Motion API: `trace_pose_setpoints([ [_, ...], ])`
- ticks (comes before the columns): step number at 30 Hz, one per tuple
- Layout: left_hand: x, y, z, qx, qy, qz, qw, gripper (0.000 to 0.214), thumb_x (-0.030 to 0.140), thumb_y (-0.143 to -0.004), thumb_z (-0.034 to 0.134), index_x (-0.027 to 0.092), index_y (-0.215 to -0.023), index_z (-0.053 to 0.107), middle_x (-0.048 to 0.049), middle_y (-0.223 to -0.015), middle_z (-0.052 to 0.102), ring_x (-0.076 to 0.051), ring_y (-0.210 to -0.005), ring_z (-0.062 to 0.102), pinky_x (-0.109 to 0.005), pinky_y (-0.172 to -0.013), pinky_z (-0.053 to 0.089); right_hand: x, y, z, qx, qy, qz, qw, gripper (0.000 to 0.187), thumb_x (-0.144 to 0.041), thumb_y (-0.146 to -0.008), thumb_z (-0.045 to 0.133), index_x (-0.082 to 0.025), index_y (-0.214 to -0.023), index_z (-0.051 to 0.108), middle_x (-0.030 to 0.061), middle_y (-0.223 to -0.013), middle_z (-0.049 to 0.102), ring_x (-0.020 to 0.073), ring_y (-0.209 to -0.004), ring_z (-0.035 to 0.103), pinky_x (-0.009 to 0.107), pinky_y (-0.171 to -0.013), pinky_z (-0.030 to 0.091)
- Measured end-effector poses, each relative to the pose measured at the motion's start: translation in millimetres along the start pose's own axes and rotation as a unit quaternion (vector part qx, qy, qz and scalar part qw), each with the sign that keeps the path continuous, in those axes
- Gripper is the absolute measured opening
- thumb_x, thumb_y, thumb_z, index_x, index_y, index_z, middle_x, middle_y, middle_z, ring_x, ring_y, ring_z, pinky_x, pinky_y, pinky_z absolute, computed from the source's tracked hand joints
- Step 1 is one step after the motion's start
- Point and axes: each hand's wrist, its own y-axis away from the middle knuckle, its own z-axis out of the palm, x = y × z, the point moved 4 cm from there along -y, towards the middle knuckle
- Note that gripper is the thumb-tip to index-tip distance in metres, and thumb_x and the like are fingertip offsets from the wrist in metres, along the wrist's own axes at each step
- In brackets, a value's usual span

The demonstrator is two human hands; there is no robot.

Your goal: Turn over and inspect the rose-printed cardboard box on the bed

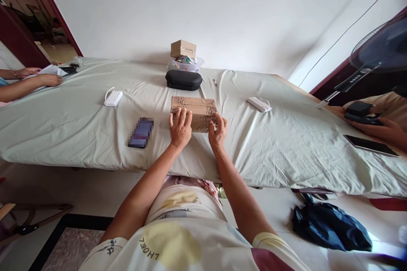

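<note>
A brown cardboard box [194, 102] lies on the cloth in front of me, its top and front marked with dark looping scribbles. My left hand [180, 129] rests against the box's front left part, fingers stretched out and spread over the front edge. At the front right corner, my right hand [218, 130] has its thumb on the front and its bent fingers around the corner. The box's underside is hidden. Left of my hands lies a phone [140, 133] with a blurred-out screen.
Behind the box stand a black case [183, 80], a clear plastic tub [182, 66] and a smaller carton [183, 48]. White corded blocks [113, 98] [259, 104] flank it. Other people's hands [47, 79] [384, 129] hold things at both sides. A fan [378, 51] stands right.
</note>
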Motion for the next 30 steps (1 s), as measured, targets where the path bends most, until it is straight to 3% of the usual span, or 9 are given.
trace_pose_setpoints([
  [7, 53, -4, 29.7, -0.016, -0.022, 0.118, 0.993, 0.051, 0.022, -0.105, 0.040, 0.016, -0.153, 0.054, -0.0166, -0.163, 0.051, -0.037, -0.159, 0.036, -0.063, -0.132, 0.020, 4, 1, 0, -0.001, -0.024, -0.002, 1.000, 0.048, -0.033, -0.095, 0.049, -0.024, -0.142, 0.057, 0.0127, -0.122, 0.060, 0.0261, -0.109, 0.061, 0.042, -0.084, 0.058],
  [12, 61, -3, 38.4, -0.027, -0.014, 0.140, 0.990, 0.053, 0.022, -0.104, 0.042, 0.019, -0.155, 0.052, -0.0151, -0.163, 0.050, -0.036, -0.160, 0.033, -0.062, -0.131, 0.022, 9, 1, 1, -0.027, 0.005, 0.018, 0.999, 0.051, -0.034, -0.096, 0.048, -0.025, -0.146, 0.054, 0.0115, -0.116, 0.063, 0.0235, -0.101, 0.062, 0.039, -0.080, 0.058],
  [20, 22, -9, 11.8, -0.048, 0.006, 0.126, 0.991, 0.057, 0.018, -0.100, 0.046, 0.028, -0.156, 0.052, -0.0109, -0.164, 0.049, -0.029, -0.158, 0.038, -0.061, -0.134, 0.014, 9, 0, 3, -0.060, 0.019, 0.001, 0.998, 0.055, -0.032, -0.093, 0.049, -0.025, -0.147, 0.051, 0.0073, -0.103, 0.060, 0.0233, -0.095, 0.062, 0.042, -0.087, 0.057],
  [25, -26, -15, -13.0, 0.023, 0.028, -0.015, 0.999, 0.050, 0.022, -0.097, 0.054, 0.025, -0.147, 0.060, -0.0129, -0.166, 0.046, -0.033, -0.160, 0.034, -0.059, -0.132, 0.021, 7, -1, 3, -0.075, 0.035, 0.007, 0.997, 0.057, -0.035, -0.095, 0.048, -0.025, -0.151, 0.050, 0.0068, -0.099, 0.058, 0.0244, -0.097, 0.061, 0.042, -0.089, 0.056],
  [28, -52, -10, -14.4, 0.061, 0.064, -0.102, 0.991, 0.054, 0.024, -0.098, 0.053, 0.020, -0.152, 0.052, -0.0164, -0.170, 0.037, -0.034, -0.161, 0.030, -0.051, -0.129, 0.032, 7, 0, 3, -0.078, 0.040, 0.011, 0.996, 0.060, -0.036, -0.095, 0.047, -0.024, -0.154, 0.047, 0.0069, -0.097, 0.058, 0.0249, -0.097, 0.061, 0.040, -0.086, 0.056],
  [30, -61, -3, -7.8, 0.059, 0.100, -0.121, 0.986, 0.062, 0.022, -0.098, 0.050, 0.020, -0.159, 0.041, -0.0158, -0.170, 0.039, -0.031, -0.159, 0.036, -0.045, -0.126, 0.039, 9, 1, 4, -0.079, 0.047, 0.015, 0.996, 0.062, -0.036, -0.095, 0.046, -0.024, -0.156, 0.045, 0.0073, -0.098, 0.058, 0.0246, -0.096, 0.061, 0.038, -0.081, 0.056],
])
